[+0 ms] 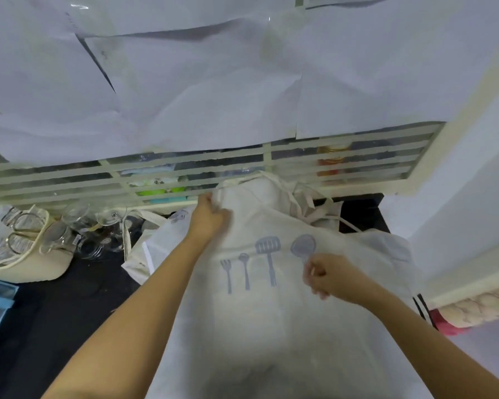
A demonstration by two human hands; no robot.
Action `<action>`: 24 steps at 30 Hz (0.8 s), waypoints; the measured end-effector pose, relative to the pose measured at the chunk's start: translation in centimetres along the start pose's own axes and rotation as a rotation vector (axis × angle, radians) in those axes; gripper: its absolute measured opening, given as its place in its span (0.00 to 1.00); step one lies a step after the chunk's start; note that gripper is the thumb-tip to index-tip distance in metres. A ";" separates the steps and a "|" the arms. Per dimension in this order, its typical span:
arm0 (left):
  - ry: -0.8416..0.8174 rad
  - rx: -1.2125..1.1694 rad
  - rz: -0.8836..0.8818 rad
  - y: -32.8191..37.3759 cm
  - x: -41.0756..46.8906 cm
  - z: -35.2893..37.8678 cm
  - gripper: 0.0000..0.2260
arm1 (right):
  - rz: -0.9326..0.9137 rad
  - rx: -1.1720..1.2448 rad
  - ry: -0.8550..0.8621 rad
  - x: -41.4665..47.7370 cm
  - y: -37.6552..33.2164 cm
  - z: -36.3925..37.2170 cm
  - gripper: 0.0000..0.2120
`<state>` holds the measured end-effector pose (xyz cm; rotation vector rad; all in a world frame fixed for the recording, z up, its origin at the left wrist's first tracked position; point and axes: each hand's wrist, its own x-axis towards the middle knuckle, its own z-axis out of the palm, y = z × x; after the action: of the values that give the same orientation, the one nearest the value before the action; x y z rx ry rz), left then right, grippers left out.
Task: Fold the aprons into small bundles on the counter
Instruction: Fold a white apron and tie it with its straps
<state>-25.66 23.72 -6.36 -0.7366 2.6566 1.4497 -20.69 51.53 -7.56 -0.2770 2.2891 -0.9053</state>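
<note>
The left hand (209,214) is clenched on the apron (271,326) at its top corner, by the strap. Fabric beside the printed spoon is pinched by the right hand (329,276), and the sheet is spread print-up over the dark counter (366,208). For a neat fold, the cloth should be kept taut, the straps tucked in and the edges matched before creasing.

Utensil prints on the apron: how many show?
4, in a row on the apron: fork leftmost, then small spoon, slotted spatula, and large spoon, its handle hidden by the right hand.
</note>
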 end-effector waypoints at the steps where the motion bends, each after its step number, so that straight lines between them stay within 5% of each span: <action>1: 0.030 0.031 0.067 -0.3 -1.8 0.4 0.24 | 0.081 -0.071 -0.119 -1.5 0.7 0.7 0.04; 3: 0.095 0.058 0.222 -1.5 -5.9 0.9 0.26 | 0.210 -0.191 -0.282 -4.0 2.3 2.2 0.10; 5: 0.091 0.119 0.423 -3.9 -10.8 1.7 0.15 | 0.241 -0.301 -0.305 -6.3 4.0 4.2 0.15; 8: -0.119 0.281 0.508 -8.2 -17.3 2.7 0.02 | 0.190 -0.360 -0.251 -7.6 6.5 7.0 0.23; 11: -0.312 0.431 0.470 -11.9 -22.9 4.3 0.08 | 0.150 -0.303 -0.125 -8.5 8.3 9.3 0.26; 15: -0.571 0.930 0.321 -15.5 -27.8 6.4 0.36 | 0.093 -0.112 0.188 -10.6 10.9 12.5 0.25; 20: -0.667 0.917 0.249 -18.7 -29.3 6.5 0.42 | 0.242 0.043 0.793 -15.0 16.4 15.0 0.21; 24: -0.649 0.852 0.234 -19.1 -28.8 6.8 0.43 | 0.464 0.054 0.840 -17.1 21.9 14.6 0.31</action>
<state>6.52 31.72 -18.24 0.1107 2.4689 0.3325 2.64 66.94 -21.84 0.7749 2.8638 -0.9294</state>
